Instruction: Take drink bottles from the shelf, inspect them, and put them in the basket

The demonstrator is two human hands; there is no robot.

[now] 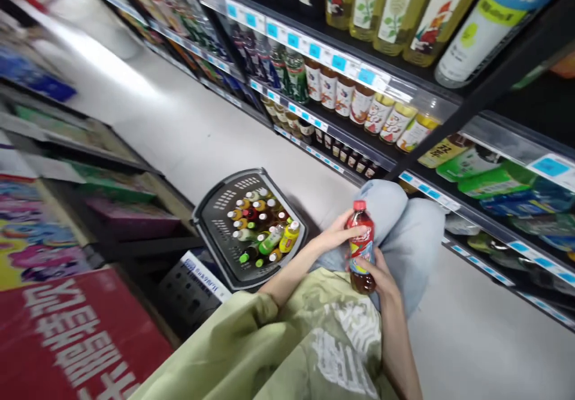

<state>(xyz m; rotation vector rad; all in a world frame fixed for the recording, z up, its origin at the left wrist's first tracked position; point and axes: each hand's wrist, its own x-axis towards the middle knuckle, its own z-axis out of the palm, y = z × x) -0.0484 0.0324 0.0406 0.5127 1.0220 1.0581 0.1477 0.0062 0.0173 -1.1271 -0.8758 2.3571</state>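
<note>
I hold a red-capped bottle of dark tea [360, 245] with a red label in front of my knees. My left hand [338, 231] grips its upper part from the left. My right hand [376, 271] wraps round its lower part from below. Both hands are closed on the bottle. A dark grey shopping basket [215, 220] stands on the floor to the left of my knee, holding several bottles with coloured caps.
Drink shelves [386, 118] run along the right with rows of bottles and blue price tags. Lower shelves [90, 148] and a red carton [81, 334] stand at the left. The pale aisle floor [188, 124] stretches ahead. A black crate [188, 292] sits beside the basket.
</note>
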